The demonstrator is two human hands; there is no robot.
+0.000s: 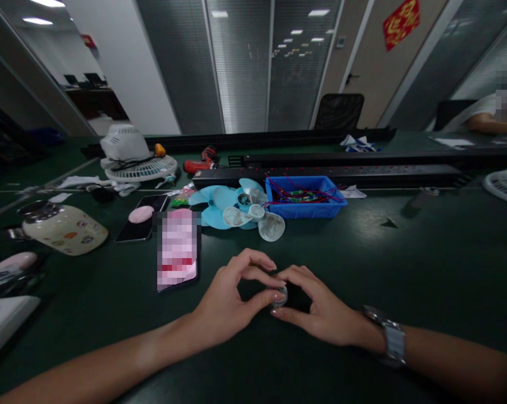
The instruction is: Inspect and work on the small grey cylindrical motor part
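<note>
Nearest the camera, the left arm (105, 362) and right arm (455, 354) enter from the lower corners, the right one bearing a watch (393, 339) at the wrist. Left hand (223, 297): grasping a small round piece (281, 297), thumb laid on it, fingers arched. Right hand (327, 306): grasping the same piece from the other side, forefinger at its top edge, thumb at its lower edge. The piece sits between the fingertips over the dark green table (425, 280); whether it touches the surface cannot be told. Beyond the hands, blue blades (215, 217) lie partly covered by smaller grey blades (272, 226), just beside a blue bin (306, 210) containing red wires. Left of the blades are a lit phone (177, 241), a dark phone (135, 231) with a pink oval (141, 214) on it, and a flask (63, 227). Further back: a red drill (199, 165) and a white fan (141, 168)
</note>
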